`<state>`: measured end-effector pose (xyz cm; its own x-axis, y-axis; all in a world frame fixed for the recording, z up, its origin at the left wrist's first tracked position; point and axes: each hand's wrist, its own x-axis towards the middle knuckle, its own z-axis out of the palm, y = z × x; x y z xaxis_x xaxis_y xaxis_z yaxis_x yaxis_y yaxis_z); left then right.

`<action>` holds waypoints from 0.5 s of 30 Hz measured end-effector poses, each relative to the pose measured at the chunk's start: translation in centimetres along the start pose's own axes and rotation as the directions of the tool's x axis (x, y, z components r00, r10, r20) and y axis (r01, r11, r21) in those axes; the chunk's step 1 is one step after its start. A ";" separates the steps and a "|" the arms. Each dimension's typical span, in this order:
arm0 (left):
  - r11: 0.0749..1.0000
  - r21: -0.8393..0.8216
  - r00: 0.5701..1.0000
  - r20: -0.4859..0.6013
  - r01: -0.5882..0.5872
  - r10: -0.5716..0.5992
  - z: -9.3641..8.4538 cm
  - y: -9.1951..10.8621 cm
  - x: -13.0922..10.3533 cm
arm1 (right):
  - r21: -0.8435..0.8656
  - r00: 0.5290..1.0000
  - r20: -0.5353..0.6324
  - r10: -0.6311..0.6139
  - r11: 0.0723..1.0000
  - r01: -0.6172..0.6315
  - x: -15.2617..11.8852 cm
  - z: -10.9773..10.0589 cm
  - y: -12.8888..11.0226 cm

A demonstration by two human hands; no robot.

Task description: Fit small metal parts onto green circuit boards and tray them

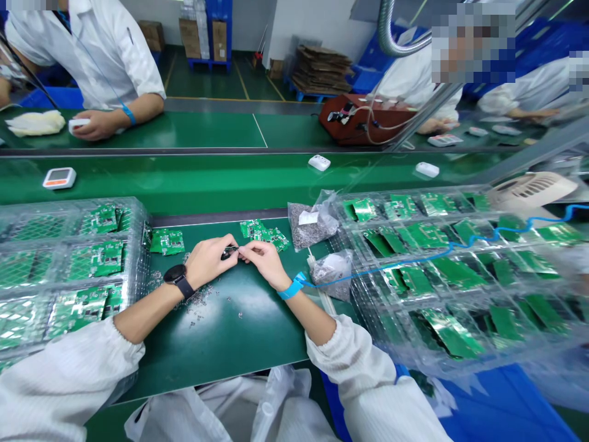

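My left hand [210,261], with a dark watch on the wrist, is closed around a small black part [229,252] whose kind I cannot make out. My right hand [265,261], wearing a blue wrist strap [293,286], pinches at the end of that part; what its fingertips hold is hidden. Just beyond the hands lie green circuit boards [262,233], and another circuit board [166,241] rests to the left. Tiny metal pieces [199,305] are scattered on the green mat [257,344] under my left wrist.
Clear trays [143,245] of circuit boards stand left, and more trays [363,307] stand right. Bags of small parts [313,230] lie beside the right trays. A blue cord [396,265] crosses them. White devices [319,162] sit on the green belt [221,178]; co-workers [105,73] sit beyond.
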<state>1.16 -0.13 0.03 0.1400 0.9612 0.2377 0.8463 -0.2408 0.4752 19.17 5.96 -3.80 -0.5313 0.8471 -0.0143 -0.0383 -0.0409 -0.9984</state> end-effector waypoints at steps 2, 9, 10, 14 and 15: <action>1.000 0.026 1.000 0.005 -0.014 0.014 0.0 -0.1 0.0 | -0.016 1.000 -0.001 -0.010 1.000 0.010 0.0 0.0 0.0; 1.000 0.000 1.000 0.015 -0.027 0.027 -0.1 -0.3 0.1 | -0.013 1.000 0.010 -0.015 1.000 0.015 0.1 -0.2 -0.2; 1.000 -0.007 1.000 0.012 -0.028 0.028 -0.1 -0.3 0.1 | -0.027 1.000 0.011 -0.028 0.999 0.029 0.2 -0.3 -0.3; 0.999 -0.031 1.000 0.008 -0.029 0.030 -0.2 -0.5 0.2 | -0.175 0.991 0.073 -0.111 0.977 0.122 0.1 -0.8 -0.7; 0.999 -0.035 0.999 0.014 -0.030 0.031 -0.2 -0.6 0.3 | -0.220 0.987 0.101 -0.127 0.964 0.147 0.1 -0.9 -0.7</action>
<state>0.64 0.23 -0.02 0.1733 0.9551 0.2404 0.8230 -0.2745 0.4973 19.90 6.58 -3.14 -0.6050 0.7874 0.1183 0.0711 0.2014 -0.9769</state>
